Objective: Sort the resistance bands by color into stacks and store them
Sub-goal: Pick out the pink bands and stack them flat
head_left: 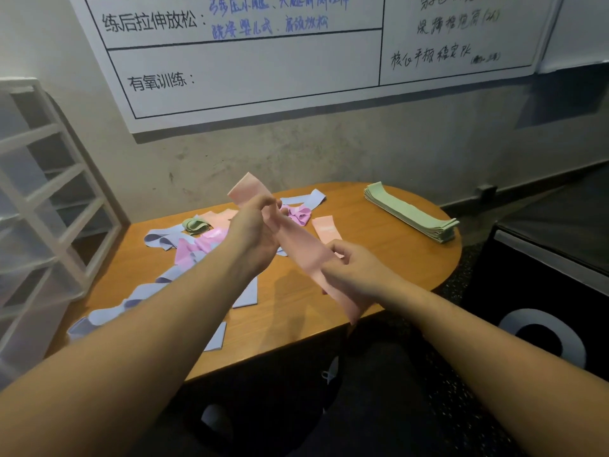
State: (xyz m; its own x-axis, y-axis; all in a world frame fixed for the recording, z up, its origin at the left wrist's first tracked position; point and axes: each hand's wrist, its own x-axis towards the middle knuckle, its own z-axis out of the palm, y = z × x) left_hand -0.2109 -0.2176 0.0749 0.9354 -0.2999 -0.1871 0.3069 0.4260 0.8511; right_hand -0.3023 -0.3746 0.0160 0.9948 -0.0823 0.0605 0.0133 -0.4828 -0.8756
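Green stack point(412, 211) done, flat and squared, well beyond the right hand point(346, 268). Blue, purple, pink and one crumpled green band still loose on the wooden table point(379, 258); nothing stored yet. Both hands hold a pink band point(303, 249) above the table: left hand point(255, 225) fingers curled round its far end, right fingers pinching its near end. Thin, matte, floppy strip.
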